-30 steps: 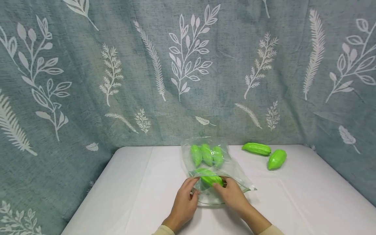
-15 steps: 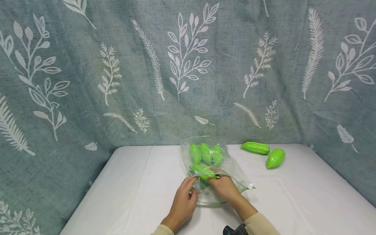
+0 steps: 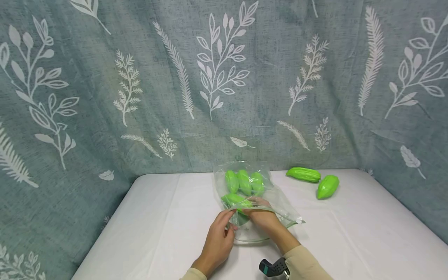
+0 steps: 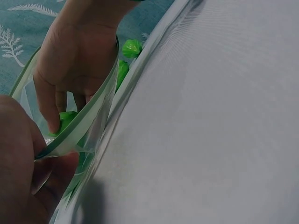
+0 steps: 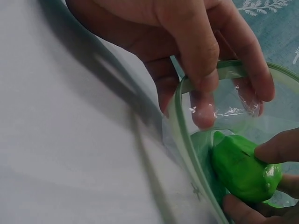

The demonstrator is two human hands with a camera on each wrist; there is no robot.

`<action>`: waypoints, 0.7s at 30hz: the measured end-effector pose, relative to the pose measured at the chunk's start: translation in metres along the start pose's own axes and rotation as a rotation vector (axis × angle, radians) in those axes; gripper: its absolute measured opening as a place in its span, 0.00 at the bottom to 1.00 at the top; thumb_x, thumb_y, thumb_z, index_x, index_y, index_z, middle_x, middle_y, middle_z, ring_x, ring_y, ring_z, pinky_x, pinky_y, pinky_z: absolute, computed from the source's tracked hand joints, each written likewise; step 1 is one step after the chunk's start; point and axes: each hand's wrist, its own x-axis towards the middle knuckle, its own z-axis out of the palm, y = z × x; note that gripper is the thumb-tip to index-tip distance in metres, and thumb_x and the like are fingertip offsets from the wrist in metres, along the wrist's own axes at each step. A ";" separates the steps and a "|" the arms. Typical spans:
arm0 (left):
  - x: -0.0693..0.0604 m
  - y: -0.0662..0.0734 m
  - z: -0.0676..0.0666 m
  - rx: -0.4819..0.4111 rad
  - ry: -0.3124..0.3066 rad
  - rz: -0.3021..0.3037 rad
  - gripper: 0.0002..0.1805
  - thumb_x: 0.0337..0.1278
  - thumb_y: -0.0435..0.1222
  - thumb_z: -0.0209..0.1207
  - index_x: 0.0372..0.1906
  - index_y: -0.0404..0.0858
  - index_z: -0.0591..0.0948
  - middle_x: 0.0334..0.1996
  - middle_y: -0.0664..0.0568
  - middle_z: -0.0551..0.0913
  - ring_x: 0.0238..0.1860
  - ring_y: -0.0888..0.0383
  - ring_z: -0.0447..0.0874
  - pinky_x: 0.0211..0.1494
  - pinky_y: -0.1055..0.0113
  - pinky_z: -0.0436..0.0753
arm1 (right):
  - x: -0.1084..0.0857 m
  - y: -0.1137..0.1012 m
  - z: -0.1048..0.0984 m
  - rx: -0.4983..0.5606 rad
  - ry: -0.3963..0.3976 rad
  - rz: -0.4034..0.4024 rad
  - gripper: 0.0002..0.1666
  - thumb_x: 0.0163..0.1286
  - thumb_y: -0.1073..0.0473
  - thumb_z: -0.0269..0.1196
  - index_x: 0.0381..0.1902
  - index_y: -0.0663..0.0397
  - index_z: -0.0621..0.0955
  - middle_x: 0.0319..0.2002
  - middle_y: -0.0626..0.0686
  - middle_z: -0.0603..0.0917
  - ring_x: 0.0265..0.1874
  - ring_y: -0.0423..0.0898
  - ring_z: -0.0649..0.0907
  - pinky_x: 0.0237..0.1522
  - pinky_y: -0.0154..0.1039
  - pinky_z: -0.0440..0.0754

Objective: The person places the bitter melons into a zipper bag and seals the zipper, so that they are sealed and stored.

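At lower centre, the left hand (image 3: 220, 236) is pinching the bag (image 3: 279, 203), the right hand (image 3: 265, 218) gripping fruit (image 3: 231, 199) inside, seemingly placing it, next needing release.

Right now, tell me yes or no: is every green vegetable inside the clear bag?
No: in the head view, two green vegetables lie on the white table, outside the clear bag.

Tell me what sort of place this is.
Probably an indoor recording setup: a leaf-patterned curtain hangs behind a white-covered table, and a small dark device shows beside the right sleeve.
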 end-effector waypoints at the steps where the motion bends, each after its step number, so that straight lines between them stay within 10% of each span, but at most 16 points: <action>1: 0.000 0.000 0.000 0.001 0.001 0.002 0.28 0.57 0.21 0.52 0.65 0.34 0.75 0.61 0.49 0.75 0.41 0.63 0.82 0.39 0.72 0.83 | 0.000 0.001 0.001 0.011 0.002 0.004 0.23 0.61 0.63 0.68 0.55 0.64 0.81 0.53 0.59 0.84 0.51 0.54 0.82 0.52 0.47 0.80; 21: -0.001 -0.002 0.001 0.001 0.012 0.022 0.28 0.57 0.20 0.52 0.65 0.33 0.75 0.61 0.46 0.76 0.41 0.62 0.82 0.38 0.72 0.83 | 0.002 0.001 0.009 -0.045 0.055 -0.067 0.26 0.57 0.64 0.69 0.55 0.67 0.80 0.54 0.64 0.82 0.57 0.63 0.79 0.59 0.59 0.76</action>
